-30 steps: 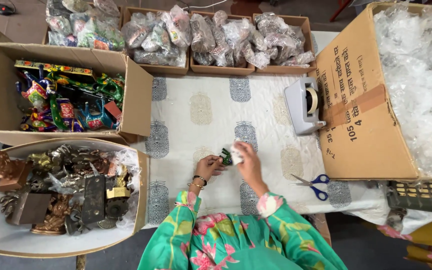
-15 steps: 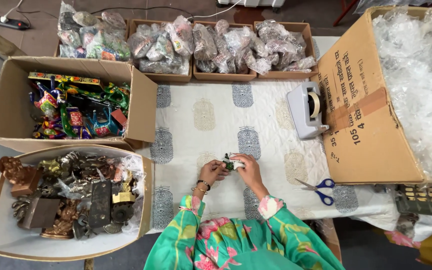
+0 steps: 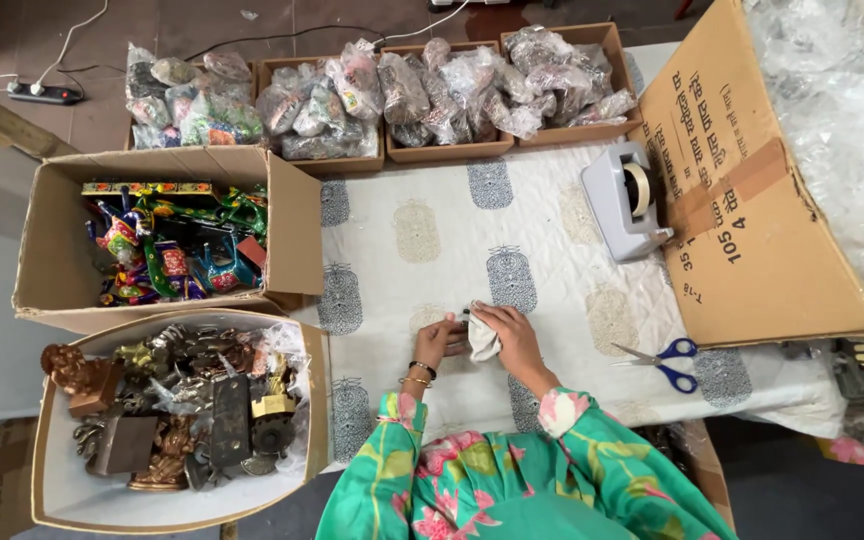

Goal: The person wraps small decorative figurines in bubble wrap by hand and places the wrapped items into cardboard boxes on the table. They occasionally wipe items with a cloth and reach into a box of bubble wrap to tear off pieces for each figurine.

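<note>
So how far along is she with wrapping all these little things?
Done: three trays at the table's far edge are heaped with bagged pieces. In hand: both hands, left hand and right hand, press a small pale wrapped bundle on the cloth. Left: a box of metal figurines and a box of painted toys sit unwrapped.

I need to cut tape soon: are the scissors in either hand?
No, the scissors lie on the cloth, apart from the right hand and left hand.
</note>
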